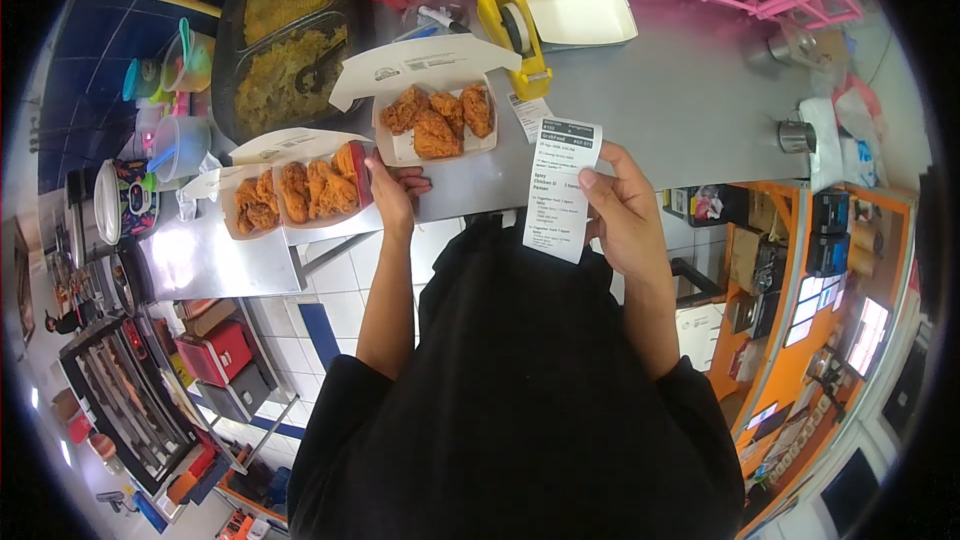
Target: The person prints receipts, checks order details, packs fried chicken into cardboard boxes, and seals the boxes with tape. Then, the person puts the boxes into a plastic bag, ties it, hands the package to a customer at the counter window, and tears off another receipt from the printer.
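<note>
Steel counter (690, 80), head view: fried chicken (438, 132) already fills a white carton (398, 150) at eleven o'clock and a red-edged carton (325, 222) at ten, lids not yet closed; left hand (394, 190), fingers loosely extended, beside the latter; right hand (628, 215) pinching a printed slip (558, 190) at two

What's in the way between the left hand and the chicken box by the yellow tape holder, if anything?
Nothing that shows. Only a thin strip of grey table lies between the left hand and that chicken box. The paper slip in the right hand is off to the right, not between them.
</note>
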A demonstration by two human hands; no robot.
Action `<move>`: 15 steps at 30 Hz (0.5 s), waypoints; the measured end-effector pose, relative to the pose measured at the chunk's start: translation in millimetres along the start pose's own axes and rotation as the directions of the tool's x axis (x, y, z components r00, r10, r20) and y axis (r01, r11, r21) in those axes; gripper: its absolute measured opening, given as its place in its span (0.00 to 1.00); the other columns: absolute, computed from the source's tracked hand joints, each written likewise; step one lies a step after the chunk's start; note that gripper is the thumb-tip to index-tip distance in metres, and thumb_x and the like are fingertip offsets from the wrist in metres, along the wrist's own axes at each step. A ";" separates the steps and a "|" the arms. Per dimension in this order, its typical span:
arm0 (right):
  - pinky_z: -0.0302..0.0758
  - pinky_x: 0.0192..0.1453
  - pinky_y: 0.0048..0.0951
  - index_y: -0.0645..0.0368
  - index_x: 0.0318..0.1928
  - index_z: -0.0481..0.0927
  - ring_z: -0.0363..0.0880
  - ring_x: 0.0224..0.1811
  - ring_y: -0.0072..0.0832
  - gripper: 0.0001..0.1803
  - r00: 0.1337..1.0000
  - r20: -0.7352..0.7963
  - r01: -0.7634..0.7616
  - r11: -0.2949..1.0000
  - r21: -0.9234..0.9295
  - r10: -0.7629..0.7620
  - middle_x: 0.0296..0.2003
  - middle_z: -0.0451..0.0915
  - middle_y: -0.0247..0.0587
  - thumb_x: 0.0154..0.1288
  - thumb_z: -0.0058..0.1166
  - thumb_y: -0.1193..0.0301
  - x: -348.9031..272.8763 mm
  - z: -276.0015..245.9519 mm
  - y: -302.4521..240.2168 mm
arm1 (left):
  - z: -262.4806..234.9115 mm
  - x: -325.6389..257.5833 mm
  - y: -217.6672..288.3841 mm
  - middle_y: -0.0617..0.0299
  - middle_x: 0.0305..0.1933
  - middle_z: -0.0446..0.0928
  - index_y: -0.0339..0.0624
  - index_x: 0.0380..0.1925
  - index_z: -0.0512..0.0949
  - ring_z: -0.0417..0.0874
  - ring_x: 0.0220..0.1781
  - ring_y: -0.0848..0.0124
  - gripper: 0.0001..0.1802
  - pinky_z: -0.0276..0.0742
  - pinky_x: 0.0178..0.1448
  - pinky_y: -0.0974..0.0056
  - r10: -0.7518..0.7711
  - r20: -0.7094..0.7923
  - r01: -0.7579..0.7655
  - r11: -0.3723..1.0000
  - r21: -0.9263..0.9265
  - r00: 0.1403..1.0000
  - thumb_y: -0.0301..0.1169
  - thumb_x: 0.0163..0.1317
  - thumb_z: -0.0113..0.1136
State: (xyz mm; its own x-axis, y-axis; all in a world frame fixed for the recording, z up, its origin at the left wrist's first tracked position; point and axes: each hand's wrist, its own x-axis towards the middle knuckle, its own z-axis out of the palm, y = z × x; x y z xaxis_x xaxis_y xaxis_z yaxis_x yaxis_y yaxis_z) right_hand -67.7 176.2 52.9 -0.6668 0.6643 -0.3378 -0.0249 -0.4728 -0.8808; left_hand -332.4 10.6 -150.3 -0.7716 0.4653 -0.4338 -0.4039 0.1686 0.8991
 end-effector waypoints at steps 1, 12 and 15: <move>0.81 0.23 0.21 0.58 0.64 0.68 0.87 0.33 0.24 0.19 1.000 -0.003 -0.001 1.000 0.002 0.001 0.41 0.86 0.46 0.78 0.50 0.67 0.1 -1.4 0.2 | 1.9 -0.4 4.5 0.48 0.34 0.78 0.45 0.77 0.53 0.82 0.25 0.64 0.47 0.84 0.31 0.61 -0.019 0.010 0.019 1.000 -0.013 1.000 0.69 0.72 0.29; 0.80 0.23 0.22 0.58 0.66 0.67 0.88 0.34 0.26 0.20 1.000 0.007 -0.001 1.000 0.023 0.000 0.42 0.86 0.46 0.78 0.48 0.69 6.2 -7.0 -0.9 | -16.3 13.5 2.2 0.50 0.34 0.78 0.57 0.79 0.49 0.81 0.26 0.64 0.41 0.83 0.33 0.61 -0.171 -0.069 0.161 0.978 -0.134 0.983 0.66 0.74 0.30; 0.80 0.23 0.22 0.58 0.66 0.67 0.88 0.34 0.26 0.20 1.000 0.019 -0.011 1.000 0.015 0.011 0.42 0.86 0.47 0.78 0.48 0.69 7.0 -8.8 -1.7 | -22.5 15.5 3.0 0.51 0.36 0.79 0.62 0.79 0.47 0.79 0.26 0.67 0.37 0.81 0.31 0.61 -0.208 -0.058 0.199 0.971 -0.134 0.976 0.62 0.76 0.30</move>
State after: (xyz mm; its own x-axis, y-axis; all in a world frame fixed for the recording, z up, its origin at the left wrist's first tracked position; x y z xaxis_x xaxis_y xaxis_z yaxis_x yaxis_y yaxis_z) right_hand -65.7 186.7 49.1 -0.6813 0.6479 -0.3407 -0.0284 -0.4885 -0.8721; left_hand -356.6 -1.2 -155.6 -0.6980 0.3689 -0.6137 -0.6111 0.1399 0.7791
